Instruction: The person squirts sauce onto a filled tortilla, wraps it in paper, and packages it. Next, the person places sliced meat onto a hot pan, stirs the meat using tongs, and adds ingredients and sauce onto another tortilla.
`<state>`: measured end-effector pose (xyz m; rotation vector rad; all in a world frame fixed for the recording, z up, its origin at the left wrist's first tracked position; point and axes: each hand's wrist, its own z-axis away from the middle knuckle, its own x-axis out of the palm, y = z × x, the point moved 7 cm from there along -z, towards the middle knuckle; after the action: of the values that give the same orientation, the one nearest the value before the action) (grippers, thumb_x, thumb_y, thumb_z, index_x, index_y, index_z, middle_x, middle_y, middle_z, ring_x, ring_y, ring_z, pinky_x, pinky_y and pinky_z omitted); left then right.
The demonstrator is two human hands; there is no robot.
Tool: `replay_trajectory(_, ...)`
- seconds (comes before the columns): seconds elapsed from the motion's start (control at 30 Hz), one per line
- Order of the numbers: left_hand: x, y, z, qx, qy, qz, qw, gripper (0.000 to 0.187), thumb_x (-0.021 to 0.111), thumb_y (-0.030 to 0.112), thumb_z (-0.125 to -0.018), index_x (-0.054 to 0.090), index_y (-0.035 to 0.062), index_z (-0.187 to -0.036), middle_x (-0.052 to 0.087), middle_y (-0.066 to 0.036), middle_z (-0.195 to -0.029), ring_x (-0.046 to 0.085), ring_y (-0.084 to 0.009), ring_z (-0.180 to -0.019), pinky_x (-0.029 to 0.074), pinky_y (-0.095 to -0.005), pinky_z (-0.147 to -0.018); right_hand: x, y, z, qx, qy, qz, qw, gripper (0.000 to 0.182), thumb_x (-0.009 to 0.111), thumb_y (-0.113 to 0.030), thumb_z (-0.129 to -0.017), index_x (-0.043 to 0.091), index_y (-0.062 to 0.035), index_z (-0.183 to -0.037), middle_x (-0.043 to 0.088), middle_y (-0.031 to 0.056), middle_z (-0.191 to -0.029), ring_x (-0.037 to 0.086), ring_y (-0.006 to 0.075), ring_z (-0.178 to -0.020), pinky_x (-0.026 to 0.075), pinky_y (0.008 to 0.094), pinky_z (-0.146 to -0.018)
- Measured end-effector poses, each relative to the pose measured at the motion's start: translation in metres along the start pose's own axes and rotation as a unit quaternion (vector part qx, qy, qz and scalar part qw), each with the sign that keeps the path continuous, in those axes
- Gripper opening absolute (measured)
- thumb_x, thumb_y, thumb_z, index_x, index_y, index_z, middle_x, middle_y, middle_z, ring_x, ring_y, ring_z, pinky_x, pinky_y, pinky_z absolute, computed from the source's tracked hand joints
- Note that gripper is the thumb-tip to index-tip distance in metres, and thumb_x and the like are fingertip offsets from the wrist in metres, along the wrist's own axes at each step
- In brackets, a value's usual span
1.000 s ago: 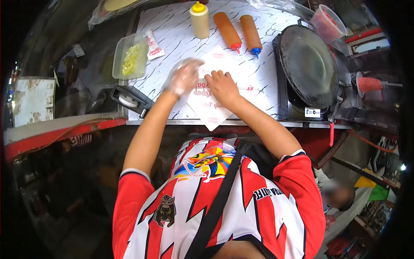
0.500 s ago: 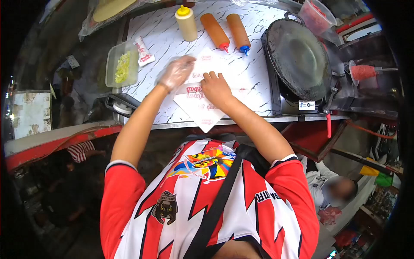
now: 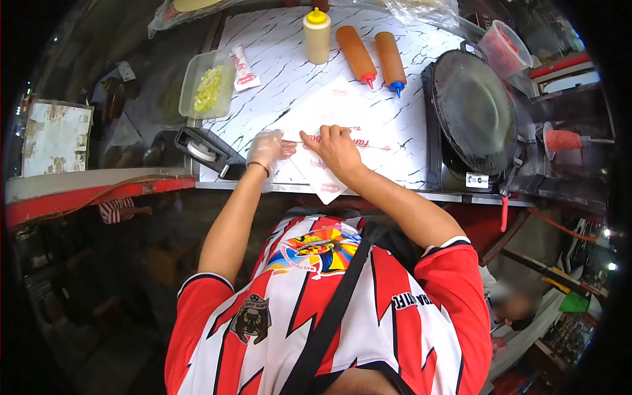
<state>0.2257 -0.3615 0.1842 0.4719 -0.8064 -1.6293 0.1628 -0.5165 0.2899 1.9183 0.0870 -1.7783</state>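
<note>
A white printed paper sheet [image 3: 339, 112] lies turned cornerwise on the marble-patterned counter, with a fold line across its middle. My left hand [image 3: 268, 150], in a clear plastic glove, has its fingers pressed together at the left end of that fold. My bare right hand [image 3: 332, 150] lies on the middle of the paper with its fingers curled and its thumb reaching left. What sits under the right fingers is hidden.
Behind the paper stand a yellow-capped bottle [image 3: 317, 39] and red-tipped [image 3: 356, 56] and blue-tipped [image 3: 390, 60] sauce bottles. A griddle [image 3: 475, 112] is at the right. A lettuce tub [image 3: 207, 85] and wrapped packet [image 3: 244, 67] lie left. A person [image 3: 513, 306] is at lower right.
My left hand has come down from the paper's upper left to the left end of the fold. The right hand remains on the paper. The whole view has shifted slightly.
</note>
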Motion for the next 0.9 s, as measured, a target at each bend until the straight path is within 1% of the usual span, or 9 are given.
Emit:
replay_trajectory(0.07, 0.002, 0.024, 0.002, 0.332, 0.082, -0.334, 0.878, 0.043, 0.053, 0.03, -0.099, 0.071, -0.0084, -0.092, 0.073, -0.021, -0.082, 0.071, -0.0285, -0.065, 0.06, -0.0371, -0.064, -0.002, 0.003, 0.003, -0.011, -0.005, 0.005, 1.0, 0.057, 0.055, -0.018, -0.092, 0.045, -0.0288, -0.147, 0.058, 0.0134, -0.101, 0.059, 0.0286, -0.091, 0.051, 0.0427, -0.078)
replay_trajectory(0.13, 0.048, 0.067, 0.08, 0.338, 0.201, -0.44, 0.807, 0.034, 0.055, 0.022, -0.099, 0.071, -0.0087, -0.096, 0.073, -0.022, -0.087, 0.074, -0.0293, -0.074, 0.061, -0.0385, -0.07, -0.008, 0.012, 0.009, -0.005, 0.054, -0.03, 0.998, 0.051, 0.056, -0.016, -0.089, 0.05, -0.0195, -0.14, 0.058, 0.0128, -0.101, 0.059, 0.0285, -0.09, 0.052, 0.0415, -0.078)
replay_trajectory(0.17, 0.06, 0.06, 0.084, 0.406, 0.126, -0.328, 0.844, 0.03, 0.058, 0.014, -0.096, 0.067, -0.0058, -0.116, 0.072, -0.022, -0.099, 0.073, -0.0315, -0.091, 0.059, -0.0398, -0.084, -0.011, 0.016, 0.013, -0.004, 0.083, -0.048, 0.995, 0.049, 0.057, -0.015, -0.087, 0.052, -0.0148, -0.136, 0.058, 0.0125, -0.1, 0.06, 0.0285, -0.089, 0.053, 0.0409, -0.078)
replay_trajectory(0.27, 0.104, 0.037, 0.085, 0.608, 0.118, -0.585, 0.524, 0.042, 0.056, 0.01, -0.096, 0.056, 0.0006, -0.137, 0.069, -0.023, -0.115, 0.068, -0.0313, -0.106, 0.054, -0.0383, -0.095, -0.006, 0.029, 0.02, -0.006, 0.058, -0.102, 0.993, 0.043, 0.06, -0.012, -0.083, 0.056, -0.0062, -0.125, 0.057, 0.0113, -0.1, 0.062, 0.0277, -0.092, 0.055, 0.0369, -0.078)
replay_trajectory(0.3, 0.104, 0.026, 0.071, 0.603, 0.105, -0.628, 0.481, 0.046, 0.057, 0.007, -0.093, 0.053, 0.0056, -0.139, 0.065, -0.024, -0.122, 0.066, -0.0298, -0.112, 0.053, -0.038, -0.097, -0.005, 0.031, 0.02, -0.012, 0.06, -0.109, 0.992, 0.038, 0.06, -0.011, -0.082, 0.057, -0.0052, -0.12, 0.058, 0.0118, -0.099, 0.061, 0.0273, -0.091, 0.054, 0.0367, -0.079)
replay_trajectory(0.43, 0.073, 0.053, 0.028, 0.468, -0.033, -0.472, 0.746, 0.024, 0.059, 0.006, -0.089, 0.063, 0.0038, -0.112, 0.069, -0.018, -0.106, 0.069, -0.0326, -0.096, 0.056, -0.0407, -0.083, -0.008, 0.044, 0.014, -0.005, 0.104, -0.168, 0.98, 0.024, 0.06, -0.011, -0.083, 0.06, -0.0041, -0.106, 0.059, 0.0137, -0.097, 0.061, 0.0282, -0.092, 0.052, 0.0393, -0.087)
replay_trajectory(0.67, 0.093, 0.105, -0.007, 0.505, 0.101, -0.707, 0.484, 0.011, 0.06, 0.013, -0.085, 0.068, 0.0112, -0.092, 0.067, -0.008, -0.09, 0.065, -0.0267, -0.091, 0.054, -0.0415, -0.075, -0.008, 0.068, -0.011, 0.013, 0.144, -0.161, 0.976, 0.018, 0.057, -0.015, -0.087, 0.065, -0.0056, -0.101, 0.06, 0.0125, -0.101, 0.055, 0.0308, -0.109, 0.04, 0.0546, -0.103)
replay_trajectory(0.77, 0.08, 0.107, -0.004, 0.553, 0.112, -0.603, 0.564, 0.012, 0.063, 0.018, -0.084, 0.069, 0.0131, -0.094, 0.066, -0.004, -0.092, 0.063, -0.0241, -0.095, 0.05, -0.0422, -0.076, -0.006, 0.074, -0.019, 0.027, 0.093, -0.121, 0.988, 0.02, 0.058, -0.015, -0.086, 0.067, -0.0057, -0.101, 0.06, 0.0103, -0.104, 0.053, 0.0276, -0.112, 0.042, 0.0503, -0.098)
replay_trajectory(0.9, 0.075, 0.1, 0.033, 0.6, 0.105, -0.557, 0.564, 0.016, 0.069, 0.024, -0.086, 0.07, 0.0141, -0.098, 0.068, -0.004, -0.092, 0.063, -0.0254, -0.09, 0.049, -0.0436, -0.077, 0.0, 0.08, -0.024, 0.036, 0.093, -0.11, 0.989, 0.021, 0.057, -0.016, -0.087, 0.069, -0.0056, -0.102, 0.06, 0.0088, -0.105, 0.054, 0.0254, -0.109, 0.043, 0.0469, -0.093)
